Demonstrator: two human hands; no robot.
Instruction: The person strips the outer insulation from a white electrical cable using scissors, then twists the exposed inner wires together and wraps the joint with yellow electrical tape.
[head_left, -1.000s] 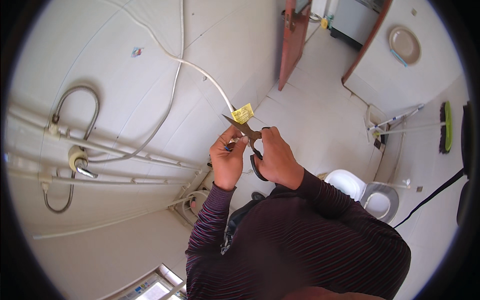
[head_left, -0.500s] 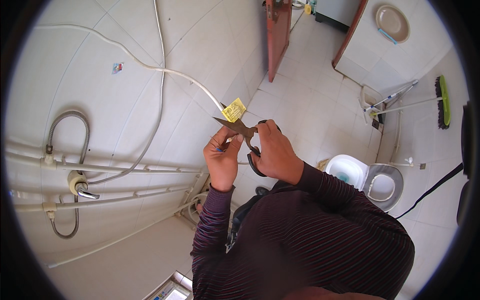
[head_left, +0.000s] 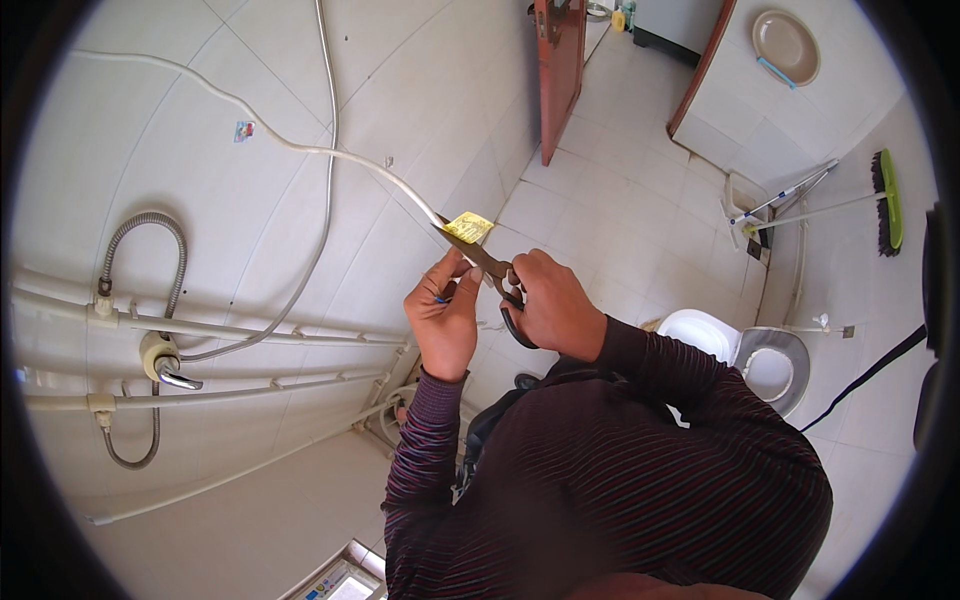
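Observation:
A white electric cable [head_left: 376, 164] runs down from the upper left to my hands. On it hangs a yellow label [head_left: 467, 227]. My left hand [head_left: 442, 318] pinches the cable's lower end between thumb and fingers, and a bit of blue wire [head_left: 440, 298] shows against those fingers. My right hand [head_left: 558, 308] is closed round the black handles of a pair of scissors [head_left: 472, 254]. Their dark, worn blades lie across the cable just below the label, pointing up and left. How far the blades close on the cable is hard to make out.
Along the tiled left wall run white pipes [head_left: 250, 329], a shower tap [head_left: 165, 362] and a hanging metal hose [head_left: 327, 200]. At right are a toilet [head_left: 700, 333], a green brush [head_left: 887, 203] and a mop [head_left: 800, 190]. A red-brown door [head_left: 558, 80] stands ahead.
The scissor handles have come closer together and the blades have narrowed around the cable. The yellow label has tilted slightly. My left hand keeps its pinch, almost in place.

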